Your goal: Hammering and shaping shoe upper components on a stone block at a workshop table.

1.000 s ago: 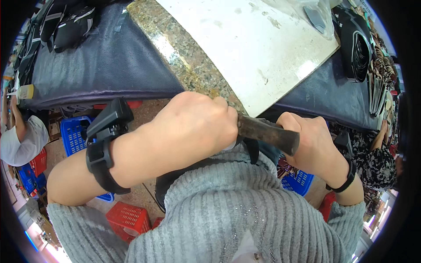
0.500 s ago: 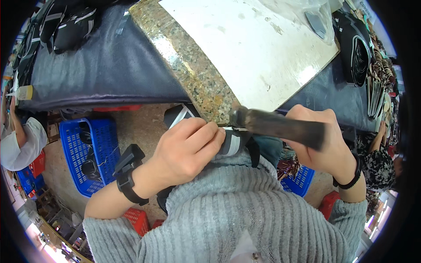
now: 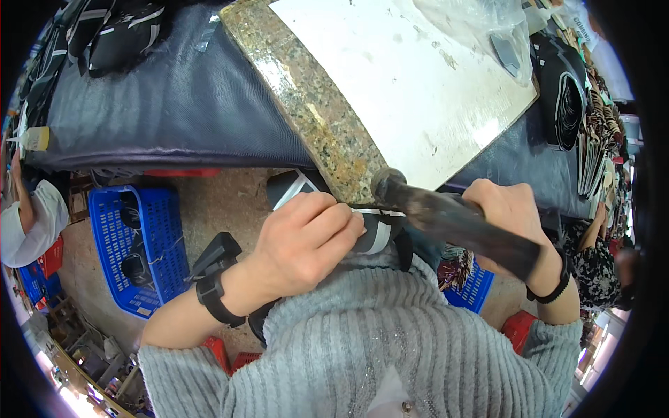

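My right hand (image 3: 512,216) is closed round the dark, worn handle of a hammer (image 3: 463,223). The round metal head is over the near corner of a speckled granite slab (image 3: 324,129). Just left of it, my left hand (image 3: 303,244) pinches a black strap-like piece with a pale grey stripe (image 3: 378,238) against that corner's edge. Part of the piece is hidden behind my fingers, and another black part with a white stripe (image 3: 295,187) sticks out beyond my knuckles. A white sheet (image 3: 411,90) covers most of the slab.
The slab rests on a dark-covered table (image 3: 181,104). A plastic bag (image 3: 481,28) lies on the sheet, with stacked black pieces (image 3: 561,90) to the right. Blue baskets stand below, one at left (image 3: 174,237). People work at both sides.
The hammer's head has shifted slightly right and its handle now slants lower toward my right wrist. My left hand still pinches the black piece, slightly further right in view.
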A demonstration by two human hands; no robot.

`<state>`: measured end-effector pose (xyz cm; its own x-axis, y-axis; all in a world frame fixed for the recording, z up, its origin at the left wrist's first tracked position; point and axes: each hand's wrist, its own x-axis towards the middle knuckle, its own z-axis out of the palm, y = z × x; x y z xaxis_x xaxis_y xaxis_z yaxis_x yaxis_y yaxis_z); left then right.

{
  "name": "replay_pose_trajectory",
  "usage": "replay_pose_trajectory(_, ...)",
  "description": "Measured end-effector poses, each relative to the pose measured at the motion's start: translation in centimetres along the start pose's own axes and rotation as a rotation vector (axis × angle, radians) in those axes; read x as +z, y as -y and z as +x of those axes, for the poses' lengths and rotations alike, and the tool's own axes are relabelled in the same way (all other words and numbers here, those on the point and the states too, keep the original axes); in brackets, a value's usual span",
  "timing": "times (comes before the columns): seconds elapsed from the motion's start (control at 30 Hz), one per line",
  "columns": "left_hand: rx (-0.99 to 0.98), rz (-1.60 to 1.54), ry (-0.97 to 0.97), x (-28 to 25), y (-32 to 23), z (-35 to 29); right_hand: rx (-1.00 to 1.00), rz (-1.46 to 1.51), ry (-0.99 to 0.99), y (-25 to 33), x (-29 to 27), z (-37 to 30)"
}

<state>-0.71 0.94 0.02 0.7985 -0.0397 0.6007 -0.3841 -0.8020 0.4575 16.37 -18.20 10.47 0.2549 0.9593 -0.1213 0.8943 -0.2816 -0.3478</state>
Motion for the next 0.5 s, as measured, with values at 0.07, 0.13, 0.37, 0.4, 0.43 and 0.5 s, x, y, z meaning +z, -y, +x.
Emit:
replay_pose_trajectory(0.07,-0.001,-0.016,-0.044,0.5,0.1,-0.1,-0.028,0.006,0.091,-0.3,1.5,-0.1)
replay_pose_trajectory(0.13,-0.058,-0.036,-0.031,0.4,0.2,-0.3,-0.046,-0.047,0.145,0.2,1.4,0.1)
replay_pose_trajectory(0.37,-0.640,-0.285,0.037,-0.1,0.6,-0.3,-0.126,-0.008,0.121,-0.5,1.9,0.2)
replay_pose_trajectory(0.4,-0.654,-0.347,0.081,0.0,1.0,-0.7,-0.106,-0.023,0.136,-0.5,1.8,0.1)
replay_pose_trajectory(0.43,-0.699,-0.420,0.129,0.1,1.2,-1.0,-0.112,-0.031,0.113,-0.5,1.6,0.4)
replay_pose_trajectory(0.5,-0.787,-0.565,0.223,0.1,1.3,-1.2,-0.128,-0.049,0.068,-0.6,1.2,0.9)
